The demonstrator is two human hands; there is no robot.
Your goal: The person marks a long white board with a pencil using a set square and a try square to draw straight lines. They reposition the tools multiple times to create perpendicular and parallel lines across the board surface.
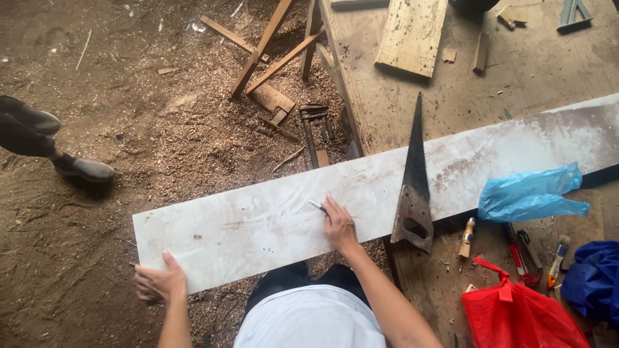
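A long white board (258, 225) lies slantwise from the lower left up to the right, partly on a wooden workbench (516, 71). My right hand (338, 225) rests on the board's middle and holds a pen (316, 205) with its tip on the surface. My left hand (160, 281) grips the board's near edge close to its left end, thumb on top. A dark hand saw (414, 180) lies across the board just right of my right hand, handle toward me.
A blue plastic bag (532, 193) lies on the board's right part. A red bag (516, 312), a dark blue cloth (596, 280), screwdrivers (558, 261) and a chisel (467, 237) sit on the bench. Another person's shoes (39, 138) are at left on sawdust floor. A plank (412, 32) rests on the bench.
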